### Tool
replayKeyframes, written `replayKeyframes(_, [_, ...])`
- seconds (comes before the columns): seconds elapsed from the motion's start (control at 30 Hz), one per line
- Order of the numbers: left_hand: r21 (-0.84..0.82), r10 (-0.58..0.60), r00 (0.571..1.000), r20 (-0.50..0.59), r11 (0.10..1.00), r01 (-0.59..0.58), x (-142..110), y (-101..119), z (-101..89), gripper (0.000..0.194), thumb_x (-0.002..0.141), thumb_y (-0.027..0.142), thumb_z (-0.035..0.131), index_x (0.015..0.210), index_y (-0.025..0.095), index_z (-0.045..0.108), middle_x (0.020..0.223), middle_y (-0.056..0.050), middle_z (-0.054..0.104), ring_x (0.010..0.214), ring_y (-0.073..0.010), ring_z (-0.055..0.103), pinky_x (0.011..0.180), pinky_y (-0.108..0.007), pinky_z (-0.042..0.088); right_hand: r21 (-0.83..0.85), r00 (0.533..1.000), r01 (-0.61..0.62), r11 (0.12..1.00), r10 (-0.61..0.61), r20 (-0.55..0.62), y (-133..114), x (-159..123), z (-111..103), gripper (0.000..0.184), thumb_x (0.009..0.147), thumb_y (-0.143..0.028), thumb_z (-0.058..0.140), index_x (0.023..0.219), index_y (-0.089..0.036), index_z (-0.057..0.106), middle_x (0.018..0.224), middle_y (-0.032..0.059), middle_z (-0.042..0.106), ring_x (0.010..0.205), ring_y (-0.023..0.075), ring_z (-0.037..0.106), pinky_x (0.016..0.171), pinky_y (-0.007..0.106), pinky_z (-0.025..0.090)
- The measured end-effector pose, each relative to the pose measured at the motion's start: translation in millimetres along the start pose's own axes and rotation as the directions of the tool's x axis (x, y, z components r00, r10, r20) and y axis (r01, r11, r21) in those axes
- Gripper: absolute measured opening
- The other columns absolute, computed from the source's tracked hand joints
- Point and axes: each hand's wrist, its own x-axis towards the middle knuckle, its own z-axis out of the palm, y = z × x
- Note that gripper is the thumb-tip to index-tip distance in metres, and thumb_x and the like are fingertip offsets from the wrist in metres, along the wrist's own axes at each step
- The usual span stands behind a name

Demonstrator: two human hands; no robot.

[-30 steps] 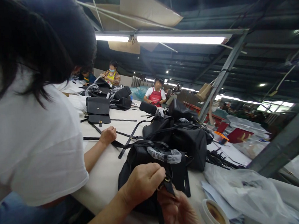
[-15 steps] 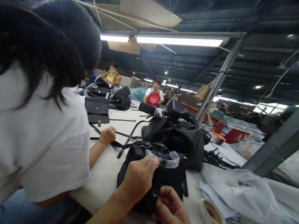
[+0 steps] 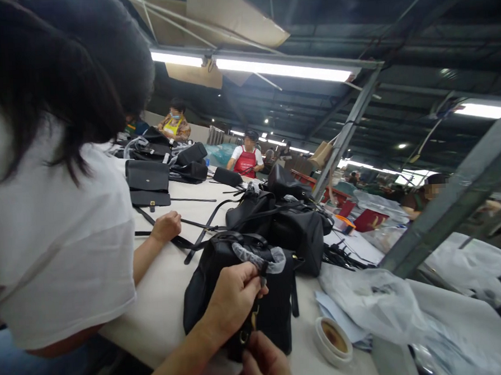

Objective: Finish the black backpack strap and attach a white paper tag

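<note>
A black handbag [image 3: 276, 312] stands on the pale table in front of me, with clear plastic film [image 3: 275, 260] wrapped around its handle. At its front, my left hand [image 3: 233, 295] is closed in a pinch on a narrow black strap. Gold-coloured hardware [image 3: 253, 320] hangs below those fingers. Lower down, my right hand [image 3: 266, 360] is closed by a metal ring [image 3: 244, 337] at the bag's front; its fingertips pinch the dark strap there, partly hidden. Both hands are close together against the bag.
At left sits a co-worker in a white T-shirt [image 3: 63, 231], one hand [image 3: 166, 226] resting near straps. More black bags [image 3: 297, 238] are piled behind mine. On the right are a round tub [image 3: 333, 342], plastic bags [image 3: 374, 304] and a metal post [image 3: 448, 194]. Other people work farther back.
My left hand has turned and moved slightly down on the bag's front; gold hardware now shows between my hands. My right hand has shifted a little lower. The whole view has swung rightward.
</note>
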Motion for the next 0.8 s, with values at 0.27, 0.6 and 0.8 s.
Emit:
replayKeyframes(0.27, [-0.361,-0.143,0.983,0.117,0.916,0.176,5,-24,0.6,0.024,0.075,0.037,0.069,0.077,0.014,0.063,0.06,0.001,0.061,0.052,-0.0114,0.055,0.053,-0.023,0.043,-0.346,0.986,0.138,0.928,-0.16,-0.038,13,-8,-35,0.029,0.086,-0.04,0.058,0.101,-0.02,0.072,0.08,0.0045,0.067,0.064,0.0165,0.061,0.057,0.024,0.052])
replayKeyframes(0.6, [-0.663,-0.34,0.913,0.224,0.634,0.399,-17,-28,26.5,0.04,0.066,0.047,0.082,0.081,0.016,0.062,0.081,-0.008,0.076,0.074,-0.0191,0.071,0.075,-0.031,0.055,-0.481,0.934,0.269,0.835,-0.349,-0.083,20,-23,-14,0.02,0.089,-0.036,0.054,0.091,-0.022,0.069,0.074,0.0012,0.067,0.063,0.0154,0.062,0.051,0.02,0.047])
replayKeyframes(0.8, [-0.612,-0.355,0.923,0.151,0.699,0.369,-9,-35,21.7,0.04,0.065,0.049,0.082,0.078,0.016,0.064,0.075,-0.006,0.076,0.074,-0.0197,0.072,0.077,-0.031,0.055,-0.796,0.832,0.403,0.452,-0.543,0.113,1,-15,-84,0.022,0.094,-0.032,0.049,0.089,-0.023,0.069,0.079,0.0039,0.069,0.072,0.0175,0.066,0.067,0.024,0.053])
